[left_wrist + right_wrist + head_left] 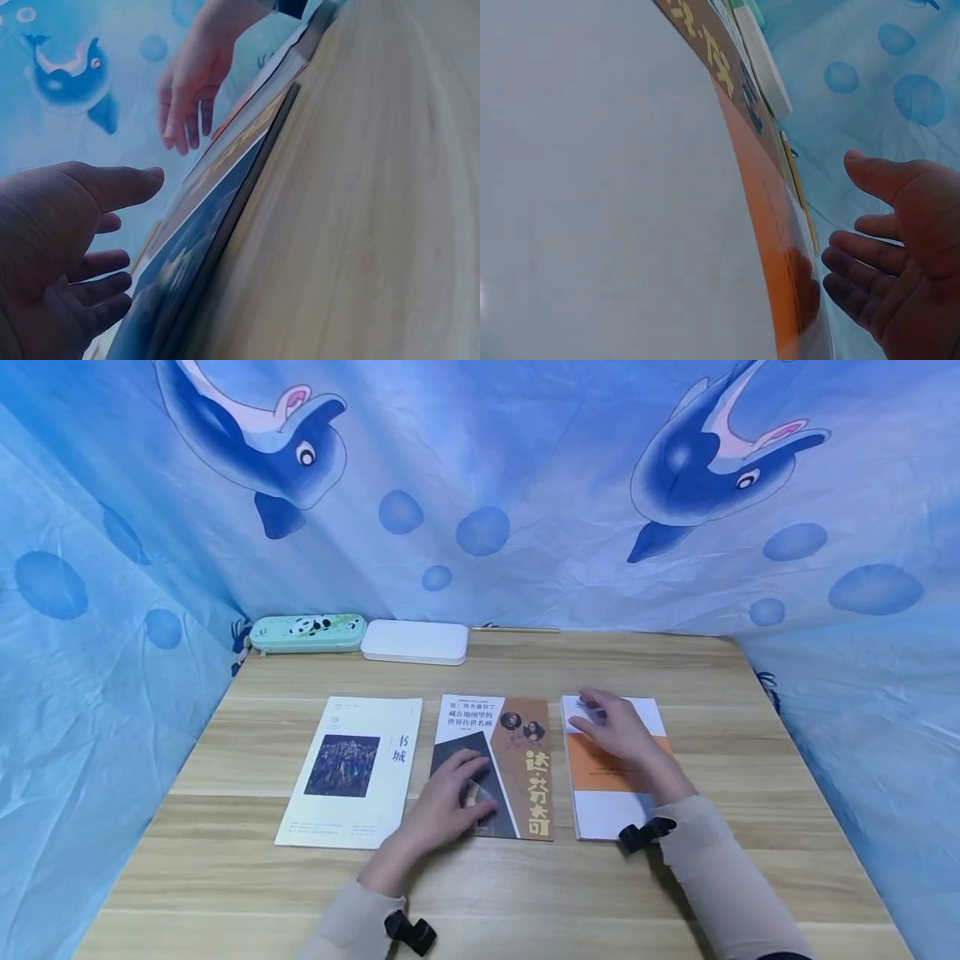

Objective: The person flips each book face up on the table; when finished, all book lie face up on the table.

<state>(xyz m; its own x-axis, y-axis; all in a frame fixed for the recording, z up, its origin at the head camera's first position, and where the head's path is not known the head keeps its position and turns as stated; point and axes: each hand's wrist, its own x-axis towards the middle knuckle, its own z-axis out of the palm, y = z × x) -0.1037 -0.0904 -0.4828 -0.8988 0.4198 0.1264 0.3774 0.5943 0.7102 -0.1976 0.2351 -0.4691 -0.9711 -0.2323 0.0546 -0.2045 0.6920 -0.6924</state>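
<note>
Three books lie side by side on the wooden table (495, 893). On the left is a white book (386, 727) with a dark picture on its cover. The middle book (528, 793) has a brown, black and white cover with yellow characters. At the right lies a white book (611, 814) with an orange band. My left hand (446, 802) hovers over the lower left of the middle book, fingers loosely bent and holding nothing. Over the upper part of the orange-banded book is my right hand (618, 731), also with nothing in its grasp; in the right wrist view its fingers (870, 255) are spread.
Along the table's back edge sit a mint pencil case (307, 633) with a panda on it, a white flat box (414, 642) and a thin pencil (517, 629). A blue dolphin-print cloth (555, 468) hangs behind and at both sides.
</note>
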